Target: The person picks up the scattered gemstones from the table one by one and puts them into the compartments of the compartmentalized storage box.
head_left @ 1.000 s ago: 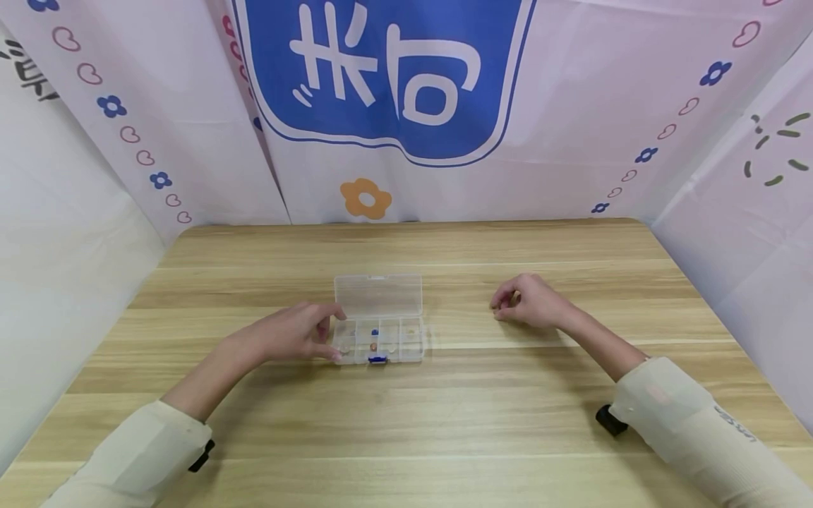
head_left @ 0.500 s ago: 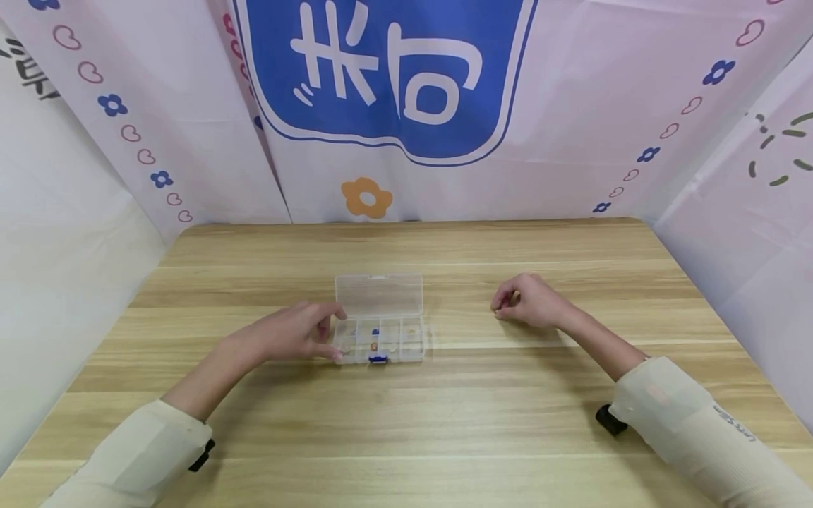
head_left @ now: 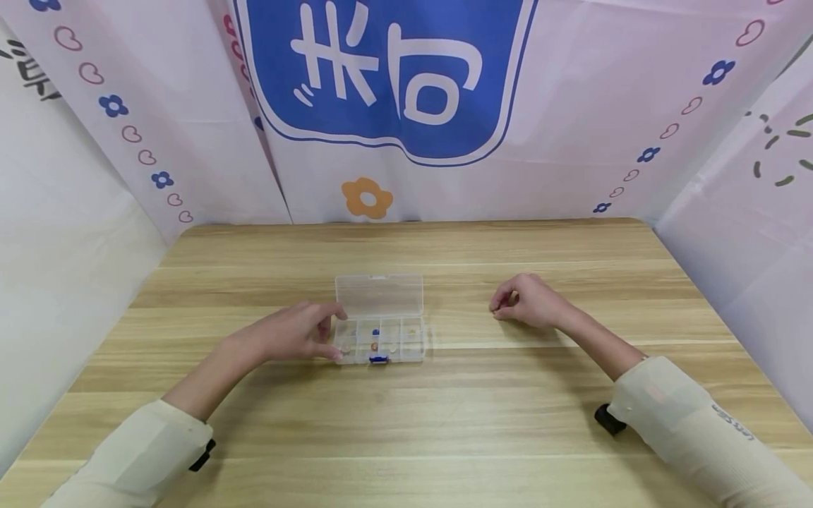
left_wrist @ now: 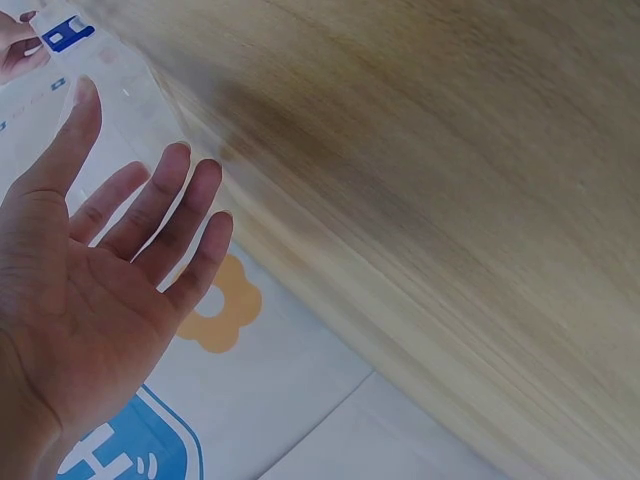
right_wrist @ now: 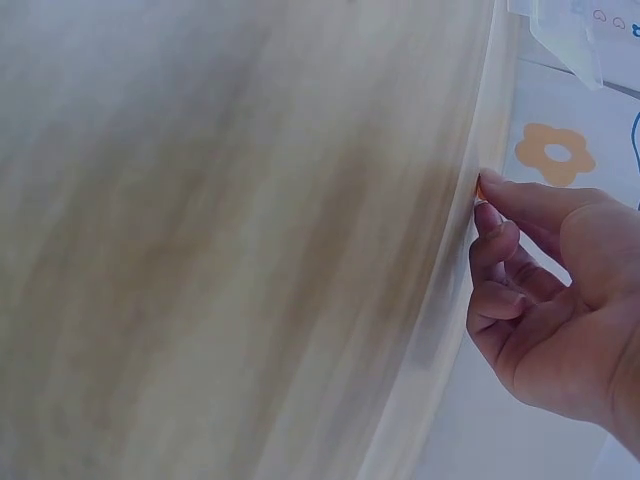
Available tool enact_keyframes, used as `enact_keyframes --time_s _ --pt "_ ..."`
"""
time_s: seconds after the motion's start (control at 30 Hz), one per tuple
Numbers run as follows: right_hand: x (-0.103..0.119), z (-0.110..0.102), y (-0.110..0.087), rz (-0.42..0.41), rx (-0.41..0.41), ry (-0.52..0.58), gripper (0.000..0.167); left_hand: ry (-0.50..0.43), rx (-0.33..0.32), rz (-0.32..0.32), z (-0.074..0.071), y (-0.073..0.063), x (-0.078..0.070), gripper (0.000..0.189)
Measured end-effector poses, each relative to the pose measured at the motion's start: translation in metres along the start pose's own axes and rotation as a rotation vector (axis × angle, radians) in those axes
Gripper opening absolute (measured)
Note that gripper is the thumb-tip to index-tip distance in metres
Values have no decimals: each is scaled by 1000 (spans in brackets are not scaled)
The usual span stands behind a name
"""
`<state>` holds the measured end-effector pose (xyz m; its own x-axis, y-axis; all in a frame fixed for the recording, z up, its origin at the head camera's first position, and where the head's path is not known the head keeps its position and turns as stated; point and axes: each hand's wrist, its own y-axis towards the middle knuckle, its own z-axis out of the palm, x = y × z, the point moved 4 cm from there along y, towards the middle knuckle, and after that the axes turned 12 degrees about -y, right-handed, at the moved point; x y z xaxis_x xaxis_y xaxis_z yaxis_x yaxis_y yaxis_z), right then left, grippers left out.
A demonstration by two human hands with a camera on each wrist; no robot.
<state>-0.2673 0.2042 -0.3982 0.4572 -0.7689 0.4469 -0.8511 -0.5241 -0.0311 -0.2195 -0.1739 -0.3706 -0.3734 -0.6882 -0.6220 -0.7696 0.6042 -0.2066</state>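
Note:
A clear plastic compartment box (head_left: 411,356) with a blue latch (head_left: 378,360) stands on the table with its lid (head_left: 379,296) raised. Small pieces lie in several compartments, among them a blue piece (head_left: 376,331) and an orange-brown piece (head_left: 374,347). My left hand (head_left: 292,333) holds the box by its left end, thumb at the front corner and index finger near the hinge. To the right of the box, my right hand (head_left: 532,302) is low over the table. In the right wrist view its thumb and index finger pinch a tiny orange piece (right_wrist: 479,188), mostly hidden by the fingertips.
The wooden table (head_left: 413,437) reaches back to a white printed cloth (head_left: 540,176) with a blue sign and an orange flower (head_left: 367,197). White cloth also hangs on the left and right sides. Each sleeve carries a black strap piece.
Both hands stay nearly where they were. The right fingertips shift very slightly over the table; the box and its lid stay in place.

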Motion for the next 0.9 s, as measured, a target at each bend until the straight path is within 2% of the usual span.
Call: enact_keyframes --time_s 0.57,0.9 --pt "3 -1 -1 13 1 24 6 1 2 -11 0 0 0 59" --pt "4 -3 -1 7 -26 25 3 5 -1 -3 0 0 -2 59"
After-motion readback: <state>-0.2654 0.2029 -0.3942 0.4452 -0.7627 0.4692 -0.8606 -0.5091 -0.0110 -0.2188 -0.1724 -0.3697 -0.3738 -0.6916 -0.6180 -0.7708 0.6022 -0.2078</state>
